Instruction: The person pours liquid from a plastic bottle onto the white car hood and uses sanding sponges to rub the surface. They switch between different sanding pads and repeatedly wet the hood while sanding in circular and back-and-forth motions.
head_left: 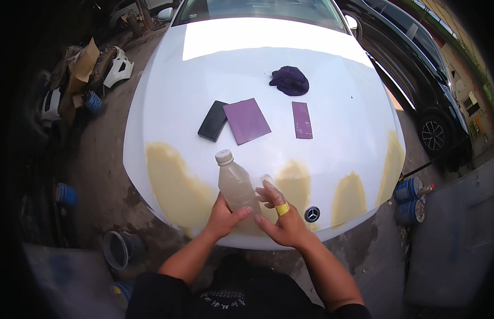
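Translucent bottle, white-capped and cloudy, tilts, gripped by the curled left hand, the right hand half-open beside it.

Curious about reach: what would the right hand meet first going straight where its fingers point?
Probably the square purple sheet on the white hood; depth is unclear, so the right hand might pass above it.

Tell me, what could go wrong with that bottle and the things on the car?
The bottle might slip, since the left hand grips only its lower part. If dropped, it could dent the white hood or scuff a yellowish patch. The purple sheet, lying loose, might slide if bumped.
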Tool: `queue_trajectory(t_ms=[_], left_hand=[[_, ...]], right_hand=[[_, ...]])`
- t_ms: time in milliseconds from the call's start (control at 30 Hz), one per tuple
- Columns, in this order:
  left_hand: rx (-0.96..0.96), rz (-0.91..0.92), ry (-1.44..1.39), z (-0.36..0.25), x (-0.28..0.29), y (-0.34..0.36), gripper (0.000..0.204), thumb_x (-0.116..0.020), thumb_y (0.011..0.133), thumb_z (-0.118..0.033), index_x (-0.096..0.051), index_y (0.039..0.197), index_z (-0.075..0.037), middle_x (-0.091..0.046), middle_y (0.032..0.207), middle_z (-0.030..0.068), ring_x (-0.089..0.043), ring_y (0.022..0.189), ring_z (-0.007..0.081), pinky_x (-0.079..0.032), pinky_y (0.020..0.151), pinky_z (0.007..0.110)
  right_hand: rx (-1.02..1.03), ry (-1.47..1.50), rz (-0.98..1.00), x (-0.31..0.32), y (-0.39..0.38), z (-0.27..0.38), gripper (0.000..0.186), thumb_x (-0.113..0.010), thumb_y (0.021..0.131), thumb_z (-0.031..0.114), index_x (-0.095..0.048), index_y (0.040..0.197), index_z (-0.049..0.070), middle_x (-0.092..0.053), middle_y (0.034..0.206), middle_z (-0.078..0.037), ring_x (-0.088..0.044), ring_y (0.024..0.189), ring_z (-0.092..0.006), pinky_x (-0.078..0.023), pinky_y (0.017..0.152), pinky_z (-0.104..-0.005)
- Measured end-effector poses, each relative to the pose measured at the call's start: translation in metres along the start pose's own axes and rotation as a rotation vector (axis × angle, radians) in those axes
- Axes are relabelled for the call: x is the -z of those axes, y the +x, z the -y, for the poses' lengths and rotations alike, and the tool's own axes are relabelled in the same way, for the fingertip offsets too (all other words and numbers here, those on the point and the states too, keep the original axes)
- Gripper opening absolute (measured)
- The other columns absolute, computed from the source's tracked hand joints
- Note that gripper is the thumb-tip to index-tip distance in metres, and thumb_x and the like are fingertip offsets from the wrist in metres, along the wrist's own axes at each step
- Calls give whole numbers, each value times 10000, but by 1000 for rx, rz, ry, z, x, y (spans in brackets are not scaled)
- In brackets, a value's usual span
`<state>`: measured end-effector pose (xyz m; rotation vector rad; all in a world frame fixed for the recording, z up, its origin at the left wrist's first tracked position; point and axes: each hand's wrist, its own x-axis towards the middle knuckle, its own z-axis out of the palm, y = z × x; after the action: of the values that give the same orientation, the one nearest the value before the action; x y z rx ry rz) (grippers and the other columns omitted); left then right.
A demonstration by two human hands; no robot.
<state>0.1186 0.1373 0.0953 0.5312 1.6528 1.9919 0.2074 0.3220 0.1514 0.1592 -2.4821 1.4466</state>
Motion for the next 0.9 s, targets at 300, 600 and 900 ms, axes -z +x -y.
queue_trajectory(t_ms=[300, 600, 900], left_hand=[[-157, -438, 175, -35, 110, 21, 646, -767, 818, -166, -416, 1343, -26, -589, 1193, 102, -590, 1098, 210, -483, 962, 386], [155, -573, 626, -58, 191, 41, 789, -786, 790, -255, -371, 1429, -49, -620, 1250, 159, -618, 1143, 289, -481, 979, 407], [382, -569, 1182, -92, 265, 129, 981, -746, 771, -479, -260, 1532, -96, -613, 1295, 182, -604, 1182, 345, -492, 967, 443]], right_hand=[[151, -591, 86, -52, 182, -54, 773, -652, 884, 203, -255, 1535, 79, -503, 1348, -260, -661, 939, -376, -548, 814, -427], [-188, -988, 273, -129, 279, -33, 948, -604, 891, 589, -163, 1582, 112, -322, 1497, -298, -644, 992, -403, -570, 761, -406], [-305, -821, 260, -134, 286, -44, 861, -566, 896, 266, -81, 1585, 89, -230, 1550, -243, -442, 1228, -397, -448, 991, -503]])
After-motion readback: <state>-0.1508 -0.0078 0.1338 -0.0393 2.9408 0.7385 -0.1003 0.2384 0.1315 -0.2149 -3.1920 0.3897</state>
